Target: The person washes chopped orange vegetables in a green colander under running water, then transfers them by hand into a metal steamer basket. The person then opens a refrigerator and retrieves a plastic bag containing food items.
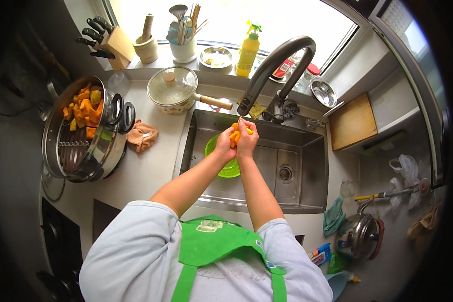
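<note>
My left hand (225, 145) and my right hand (247, 140) are cupped together around several orange pumpkin pieces (234, 138). Both hands are beneath the spout of the dark pull-down faucet (244, 105), where a thin stream of water seems to meet the fingers. Below them, a bright green plastic colander (231, 170) sits in the left part of the stainless steel sink (264, 196). My hands and forearms hide much of the colander, so its contents cannot be made out.
A steamer pot (53, 151) holding more pumpkin pieces (87, 107) stands on the left counter, beside a crumpled tan cloth (142, 136). The wooden handle of a lidded saucepan (172, 92) juts over the sink's back-left corner. A wooden cutting board (353, 122) leans at the right.
</note>
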`<action>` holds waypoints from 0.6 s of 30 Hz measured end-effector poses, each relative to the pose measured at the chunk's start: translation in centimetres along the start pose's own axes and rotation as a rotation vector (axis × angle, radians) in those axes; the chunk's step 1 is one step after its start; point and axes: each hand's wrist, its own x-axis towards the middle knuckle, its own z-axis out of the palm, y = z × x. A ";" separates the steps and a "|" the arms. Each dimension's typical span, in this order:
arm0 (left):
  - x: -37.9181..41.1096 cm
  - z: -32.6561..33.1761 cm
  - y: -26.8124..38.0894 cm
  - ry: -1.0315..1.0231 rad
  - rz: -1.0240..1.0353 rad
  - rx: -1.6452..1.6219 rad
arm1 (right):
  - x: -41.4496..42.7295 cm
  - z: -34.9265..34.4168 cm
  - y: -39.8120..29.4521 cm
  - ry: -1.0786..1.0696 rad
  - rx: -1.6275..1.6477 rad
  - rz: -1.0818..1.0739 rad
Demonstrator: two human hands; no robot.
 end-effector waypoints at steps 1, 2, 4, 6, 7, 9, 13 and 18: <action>0.3 -0.5 0.5 -0.062 -0.011 0.025 | -0.5 0.3 -0.1 0.011 -0.013 -0.036; 0.7 -0.8 1.1 -0.124 -0.022 0.050 | -0.9 0.6 0.1 -0.022 -0.140 -0.170; 1.0 -0.8 1.1 -0.165 -0.013 0.031 | -2.0 1.1 0.0 -0.007 -0.296 -0.346; 1.2 -0.5 0.8 -0.118 0.030 -0.036 | -2.2 1.3 -0.2 0.035 -0.273 -0.309; 1.1 -0.2 0.7 -0.093 0.052 -0.069 | -1.9 1.4 -0.2 0.064 -0.252 -0.275; 0.2 0.3 0.7 0.001 0.084 -0.003 | -1.5 1.6 -0.7 0.108 -0.189 -0.161; -1.2 -0.1 0.8 0.143 0.125 0.068 | -0.1 2.0 -1.0 0.192 0.175 0.055; 0.0 -0.2 0.7 0.238 0.187 0.097 | 0.1 1.5 -0.9 0.273 0.414 0.216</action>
